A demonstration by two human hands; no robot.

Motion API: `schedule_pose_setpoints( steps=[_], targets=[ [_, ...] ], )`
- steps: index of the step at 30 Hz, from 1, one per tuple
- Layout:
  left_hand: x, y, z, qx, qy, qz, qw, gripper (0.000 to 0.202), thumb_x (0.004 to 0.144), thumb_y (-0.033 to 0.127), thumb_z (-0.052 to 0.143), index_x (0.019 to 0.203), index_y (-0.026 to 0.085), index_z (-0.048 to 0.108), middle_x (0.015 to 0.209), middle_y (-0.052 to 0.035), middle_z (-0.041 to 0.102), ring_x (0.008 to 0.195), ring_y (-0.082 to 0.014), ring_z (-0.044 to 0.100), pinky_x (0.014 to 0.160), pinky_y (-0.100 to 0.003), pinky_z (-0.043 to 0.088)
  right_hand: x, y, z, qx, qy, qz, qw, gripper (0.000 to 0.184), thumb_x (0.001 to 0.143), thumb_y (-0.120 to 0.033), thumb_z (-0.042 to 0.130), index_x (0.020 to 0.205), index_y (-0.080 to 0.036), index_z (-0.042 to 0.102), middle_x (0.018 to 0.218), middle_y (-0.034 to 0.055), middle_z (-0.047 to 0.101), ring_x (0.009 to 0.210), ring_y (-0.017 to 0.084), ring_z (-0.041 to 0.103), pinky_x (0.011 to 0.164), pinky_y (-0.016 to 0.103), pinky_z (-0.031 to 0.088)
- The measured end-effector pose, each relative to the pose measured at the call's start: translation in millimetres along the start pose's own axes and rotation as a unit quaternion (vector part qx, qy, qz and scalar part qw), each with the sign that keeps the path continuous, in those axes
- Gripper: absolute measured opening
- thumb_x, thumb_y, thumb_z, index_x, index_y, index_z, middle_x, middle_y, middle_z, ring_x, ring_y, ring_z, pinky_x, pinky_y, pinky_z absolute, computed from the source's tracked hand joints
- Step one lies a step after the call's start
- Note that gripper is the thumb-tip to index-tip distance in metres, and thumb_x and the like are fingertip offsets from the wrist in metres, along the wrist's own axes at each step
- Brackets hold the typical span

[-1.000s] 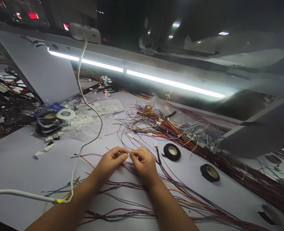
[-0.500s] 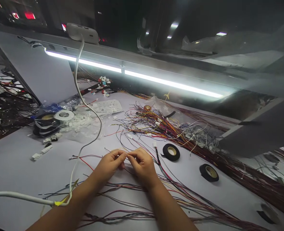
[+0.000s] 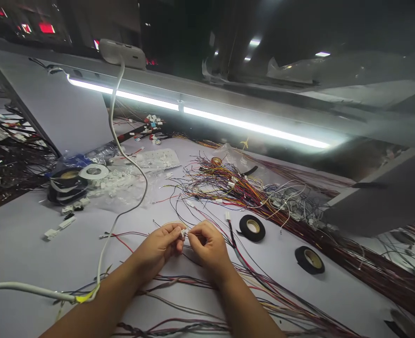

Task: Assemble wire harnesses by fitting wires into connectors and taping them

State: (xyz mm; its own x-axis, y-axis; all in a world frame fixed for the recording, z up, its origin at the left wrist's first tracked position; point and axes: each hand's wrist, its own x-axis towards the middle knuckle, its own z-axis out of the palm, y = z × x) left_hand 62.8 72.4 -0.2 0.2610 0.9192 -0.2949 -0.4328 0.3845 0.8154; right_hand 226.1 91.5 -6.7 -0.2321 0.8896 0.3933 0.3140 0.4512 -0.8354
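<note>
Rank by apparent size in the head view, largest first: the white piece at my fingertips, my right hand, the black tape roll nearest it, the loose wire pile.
1. Loose wire pile
2. Right hand
3. Black tape roll
4. White piece, partly covered

Looks like a workshop for wiring work. Has a pale counter (image 3: 13, 258) strewn with loose wires, plus a thick multicolored wire bundle (image 3: 242, 188) from center to lower right. Also carries black tape rolls (image 3: 243, 228) right of center, white connectors (image 3: 50, 233) at left, clear plastic bagging (image 3: 119, 185) with small white parts left of center. Lit by strip lights (image 3: 257, 127) across the upper middle. Flanked by upright panels (image 3: 70, 112), left and right. Shows more tangled wiring (image 3: 13, 150) at the far left edge.
</note>
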Motion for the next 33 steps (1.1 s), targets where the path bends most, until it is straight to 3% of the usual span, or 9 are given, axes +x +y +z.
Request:
schedule_pose_setpoints(
  steps=[6,11,17,24,28,33],
  targets=[
    [3.4,-7.2,0.1,0.174,0.068,0.088,0.978,0.028,0.084,0.042,0.066,0.096,0.017,0.063,0.065,0.0009,0.061,0.068,-0.0150,0.055,0.072,-0.026,0.043,-5.4,-4.6,0.5,-0.081,-0.006,-0.026,0.996,0.013,0.087,-0.017,0.056,0.080,-0.021,0.067,0.079,0.0020,0.064,0.072,0.014,0.057,0.067,0.025,0.042],
    [4.5,-7.0,-3.4,0.122,0.063,0.063,0.989,0.029,0.085,0.045,0.062,0.097,0.018,0.062,0.063,0.0029,0.059,0.067,-0.0138,0.054,0.074,-0.027,0.042,-3.3,1.1,0.9,-0.009,-0.014,0.034,0.999,0.008,0.086,-0.021,0.059,0.084,-0.020,0.067,0.078,0.0004,0.065,0.069,0.013,0.057,0.065,0.023,0.043],
    [4.4,-8.3,-4.8,0.162,0.056,0.057,0.984,0.029,0.082,0.043,0.067,0.093,0.017,0.063,0.063,0.0028,0.060,0.067,-0.0129,0.054,0.071,-0.025,0.041,-3.6,-2.7,5.5,-0.032,-0.019,0.029,0.999,0.012,0.086,-0.020,0.057,0.079,-0.020,0.066,0.075,0.0000,0.064,0.070,0.013,0.057,0.067,0.023,0.041],
    [4.6,-7.9,2.7,0.016,0.037,0.037,0.998,0.024,0.082,0.038,0.069,0.092,0.017,0.061,0.059,0.0052,0.057,0.063,-0.0101,0.051,0.068,-0.022,0.041,-3.5,-5.7,9.0,-0.017,-0.001,0.071,0.997,0.011,0.085,-0.021,0.055,0.077,-0.019,0.063,0.074,-0.0005,0.065,0.070,0.013,0.057,0.067,0.023,0.042],
    [3.9,-8.9,3.5,0.037,0.037,0.046,0.998,0.023,0.082,0.038,0.068,0.091,0.017,0.061,0.060,0.0047,0.058,0.065,-0.0105,0.052,0.070,-0.023,0.042,-4.3,-4.6,8.9,-0.029,-0.004,0.065,0.997,0.011,0.084,-0.021,0.056,0.077,-0.019,0.064,0.075,0.0001,0.066,0.071,0.014,0.058,0.068,0.024,0.041],
    [5.3,-8.0,-3.3,0.138,0.047,0.060,0.988,0.027,0.082,0.042,0.067,0.092,0.017,0.063,0.058,0.0044,0.057,0.064,-0.0118,0.053,0.068,-0.023,0.040,-5.8,-5.3,8.2,-0.015,-0.004,0.054,0.998,0.012,0.085,-0.023,0.055,0.079,-0.019,0.064,0.076,0.0010,0.067,0.071,0.014,0.060,0.068,0.024,0.043]
  ],
)
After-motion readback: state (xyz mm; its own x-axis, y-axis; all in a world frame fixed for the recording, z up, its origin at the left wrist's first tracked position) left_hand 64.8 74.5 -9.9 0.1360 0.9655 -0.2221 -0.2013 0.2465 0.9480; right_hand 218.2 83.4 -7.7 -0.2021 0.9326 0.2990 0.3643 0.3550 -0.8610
